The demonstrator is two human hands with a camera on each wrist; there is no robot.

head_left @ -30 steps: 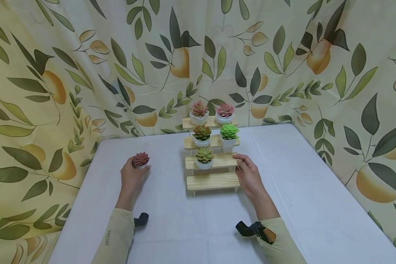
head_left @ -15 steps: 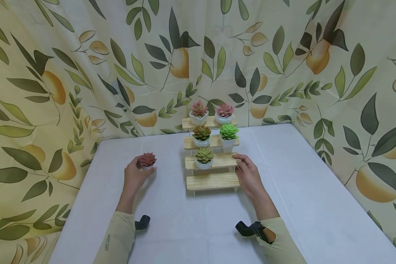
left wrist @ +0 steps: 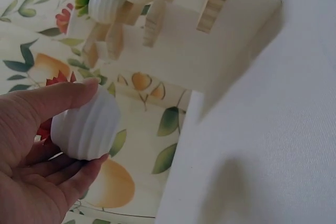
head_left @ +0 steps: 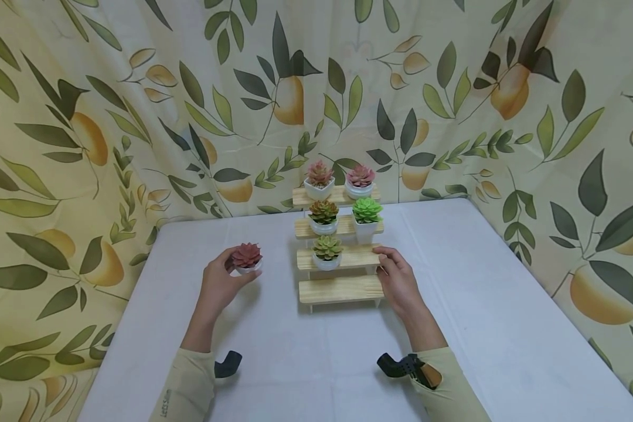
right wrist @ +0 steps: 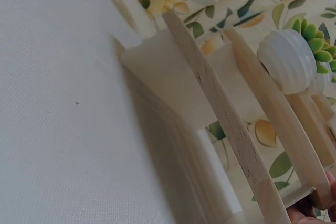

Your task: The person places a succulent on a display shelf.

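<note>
My left hand (head_left: 221,282) holds a small potted succulent (head_left: 247,257) with dark red leaves, thumb on one side of its ribbed white pot (left wrist: 86,124) and fingers on the other. It is raised off the table, left of a four-step wooden display stand (head_left: 340,289). My right hand (head_left: 399,279) grips the right end of the stand's second step from the front; in the right wrist view only fingertips (right wrist: 331,192) show at that board's end. On this same step sits a yellow-green succulent (head_left: 327,251), toward the left. The lowest step bears nothing.
Higher up stand a brownish-green succulent (head_left: 323,215), a bright green one (head_left: 366,212), and two pink ones, left (head_left: 319,177) and right (head_left: 360,180). A white cloth covers the table (head_left: 506,328). Behind hangs a fruit-patterned curtain (head_left: 190,105).
My left hand has carried the red succulent rightward, closer to the stand. The right hand has stayed at the step's end, and the stand has not moved.
</note>
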